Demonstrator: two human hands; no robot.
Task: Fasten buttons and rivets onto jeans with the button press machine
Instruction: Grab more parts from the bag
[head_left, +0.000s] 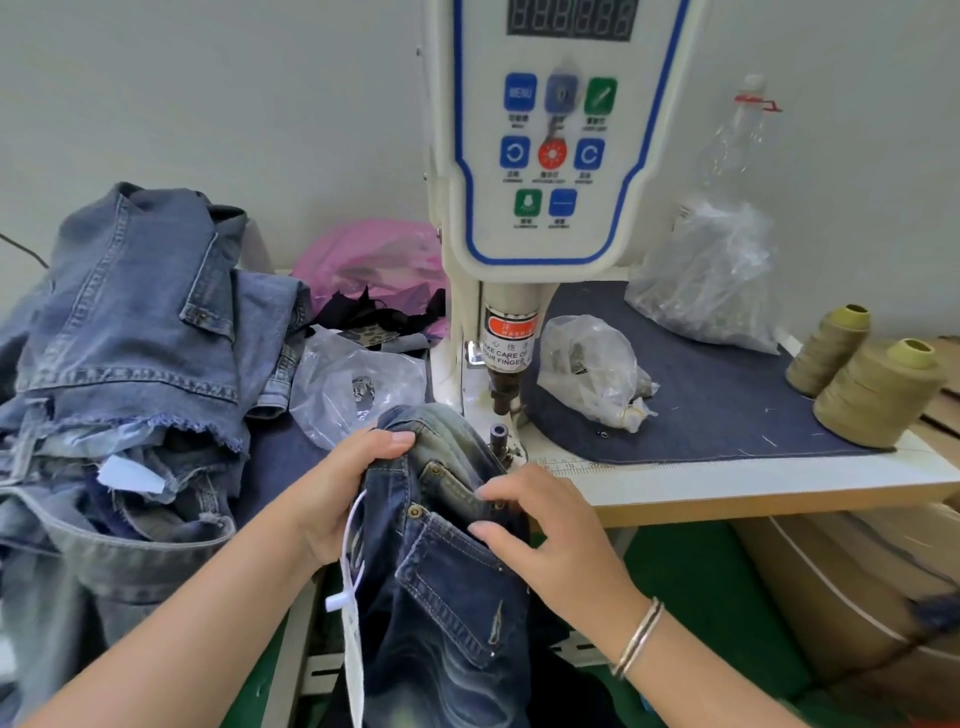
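Observation:
A pair of dark blue jeans (441, 597) hangs over the table's front edge, just in front of the white button press machine (545, 171). My left hand (337, 493) grips the bunched waistband at its left side. My right hand (545, 535) rests on the pocket area, fingers curled over the pocket edge. Two brass rivets (415, 512) sit at the small pocket's corners. The machine's punch (503, 392) and lower die (500, 434) stand just behind the jeans, with nothing between them.
A heap of lighter jeans (130, 364) fills the left side. Clear bags of metal parts (592, 369) lie beside the machine, a larger bag (711, 280) behind. Two olive thread cones (872, 395) stand at right on a denim mat (727, 405). Cardboard boxes (841, 597) sit below right.

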